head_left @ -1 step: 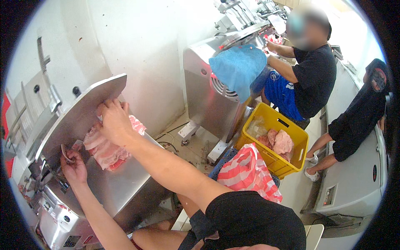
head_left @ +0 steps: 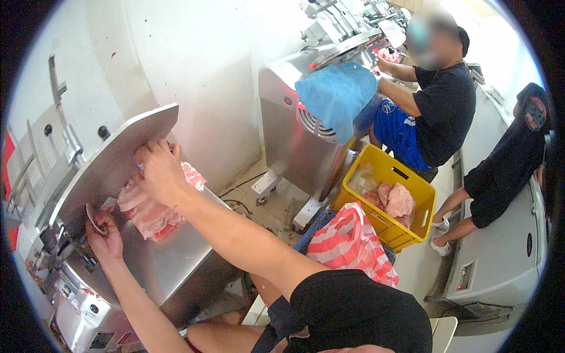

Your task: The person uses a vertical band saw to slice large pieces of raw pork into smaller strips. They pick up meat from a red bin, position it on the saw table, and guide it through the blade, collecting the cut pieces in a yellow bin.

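Observation:
A meat slicer (head_left: 91, 279) stands at my left, with a tilted metal plate (head_left: 118, 154) rising over its steel top. Pink-and-white meat slices (head_left: 154, 213) lie in an overlapping stack on that top, close against the plate. From above, my right hand (head_left: 162, 170) bends its fingers over the far upper end of the stack; the fingertips are partly hidden. Low beside the plate, my left hand (head_left: 105, 235) is turned palm up with curled fingers around a thin, pale, curved piece that looks like a slice of meat.
A second slicer (head_left: 294, 112) with a blue cloth (head_left: 338, 97) stands ahead, where a co-worker (head_left: 444, 100) sits. Right of me are a yellow crate (head_left: 382, 170) with meat chunks and a red-striped plastic bag (head_left: 353, 244). Another person (head_left: 506, 159) is by the white cabinet (head_left: 500, 253).
The slicer's carriage at the far left has shifted slightly left and down. Both my hands stay almost where they were, beside and on the meat slices.

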The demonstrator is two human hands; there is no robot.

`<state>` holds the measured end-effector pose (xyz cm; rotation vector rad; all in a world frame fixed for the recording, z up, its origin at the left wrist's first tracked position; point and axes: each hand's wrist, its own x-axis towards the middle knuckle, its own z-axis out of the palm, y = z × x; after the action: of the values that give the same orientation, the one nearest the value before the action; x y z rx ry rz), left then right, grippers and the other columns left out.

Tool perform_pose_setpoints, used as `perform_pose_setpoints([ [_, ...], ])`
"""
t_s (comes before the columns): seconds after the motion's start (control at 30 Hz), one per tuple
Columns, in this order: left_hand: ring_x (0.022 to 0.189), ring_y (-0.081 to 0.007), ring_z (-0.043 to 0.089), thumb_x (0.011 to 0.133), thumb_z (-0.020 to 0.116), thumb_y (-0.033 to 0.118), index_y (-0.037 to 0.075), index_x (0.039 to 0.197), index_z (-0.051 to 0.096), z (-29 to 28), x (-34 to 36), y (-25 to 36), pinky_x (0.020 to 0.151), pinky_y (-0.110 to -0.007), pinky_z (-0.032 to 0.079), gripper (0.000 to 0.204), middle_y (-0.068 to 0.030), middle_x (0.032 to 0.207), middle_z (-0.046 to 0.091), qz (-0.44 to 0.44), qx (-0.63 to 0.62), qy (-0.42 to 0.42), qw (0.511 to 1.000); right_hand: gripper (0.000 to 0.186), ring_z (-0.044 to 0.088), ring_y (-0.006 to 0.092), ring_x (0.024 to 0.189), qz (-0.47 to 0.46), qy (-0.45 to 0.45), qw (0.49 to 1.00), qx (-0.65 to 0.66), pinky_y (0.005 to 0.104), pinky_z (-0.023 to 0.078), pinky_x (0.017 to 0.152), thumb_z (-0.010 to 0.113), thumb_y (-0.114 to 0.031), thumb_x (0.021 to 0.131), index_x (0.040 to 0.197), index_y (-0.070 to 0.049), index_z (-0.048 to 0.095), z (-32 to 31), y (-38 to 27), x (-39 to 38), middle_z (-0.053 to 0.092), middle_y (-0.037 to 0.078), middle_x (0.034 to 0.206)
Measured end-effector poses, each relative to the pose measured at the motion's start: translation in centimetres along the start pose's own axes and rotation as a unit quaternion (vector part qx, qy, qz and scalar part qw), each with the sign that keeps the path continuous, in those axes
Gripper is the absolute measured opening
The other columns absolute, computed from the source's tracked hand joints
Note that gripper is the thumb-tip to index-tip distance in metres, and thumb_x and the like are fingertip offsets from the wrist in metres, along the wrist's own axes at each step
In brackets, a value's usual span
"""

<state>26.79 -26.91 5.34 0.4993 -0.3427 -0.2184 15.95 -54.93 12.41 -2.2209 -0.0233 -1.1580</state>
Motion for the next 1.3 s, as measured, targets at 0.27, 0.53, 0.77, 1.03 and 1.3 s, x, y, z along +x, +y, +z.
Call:
perform_pose_setpoints([
  [0.27, 0.097, -0.0171, 0.06, 0.098, 0.059, 0.02, 0.004, 0.123, 0.053, 4.9, -2.9, -4.0, 0.082, -0.028, 0.05, 0.03, -0.0081, 0.116, 0.061, 0.063, 0.309, 0.1, 0.944, 0.027, 0.061, 0.0336, 0.095, -0.056, -0.045, 0.994, 0.088, 0.0508, 0.037, 0.09, 0.07, -0.031, 0.075, 0.079, -0.005, 0.07, -1.1, -1.1, -0.4, 0.066, 0.015, 0.086],
  [0.53, 0.096, -0.0136, 0.057, 0.095, 0.065, 0.016, 0.007, 0.114, 0.057, 10.3, -3.5, -6.6, 0.083, -0.028, 0.047, 0.022, -0.0027, 0.105, 0.059, 0.129, 0.45, 0.075, 0.88, 0.021, 0.065, 0.034, 0.086, -0.028, -0.116, 0.993, -0.01, 0.0514, 0.039, 0.087, 0.066, -0.025, 0.079, 0.077, -0.004, 0.07, 0.8, 0.8, 0.5, 0.068, 0.014, 0.079],
  [0.77, 0.093, -0.0128, 0.057, 0.098, 0.061, 0.017, 0.002, 0.113, 0.058, 6.2, -2.5, -3.1, 0.077, -0.025, 0.049, 0.022, -0.0048, 0.1, 0.06, 0.096, 0.349, 0.143, 0.921, 0.034, 0.055, 0.0318, 0.108, 0.041, 0.012, 0.996, -0.079, 0.0464, 0.038, 0.092, 0.074, -0.02, 0.074, 0.102, -0.001, 0.065, 0.8, 1.8, 0.0, 0.061, 0.016, 0.108],
  [1.03, 0.095, -0.0216, 0.059, 0.1, 0.055, 0.013, -0.007, 0.113, 0.055, 3.0, -0.9, -1.0, 0.084, -0.031, 0.054, 0.025, -0.0145, 0.106, 0.061, 0.051, -0.009, 0.063, 0.997, 0.036, 0.053, 0.0315, 0.11, 0.029, 0.024, 0.999, -0.026, 0.047, 0.039, 0.091, 0.075, -0.022, 0.074, 0.101, -0.002, 0.065, -0.4, 0.3, -0.2, 0.059, 0.016, 0.108],
  [1.3, 0.1, -0.0205, 0.058, 0.098, 0.052, 0.008, -0.006, 0.131, 0.046, -0.5, 0.0, 0.4, 0.084, -0.029, 0.051, 0.037, -0.0186, 0.121, 0.06, -0.028, -0.106, 0.053, 0.993, 0.033, 0.054, 0.0325, 0.109, 0.0, 0.05, 0.998, -0.023, 0.0483, 0.039, 0.091, 0.074, -0.025, 0.075, 0.098, -0.002, 0.067, -0.5, -0.3, 0.0, 0.062, 0.016, 0.106],
])
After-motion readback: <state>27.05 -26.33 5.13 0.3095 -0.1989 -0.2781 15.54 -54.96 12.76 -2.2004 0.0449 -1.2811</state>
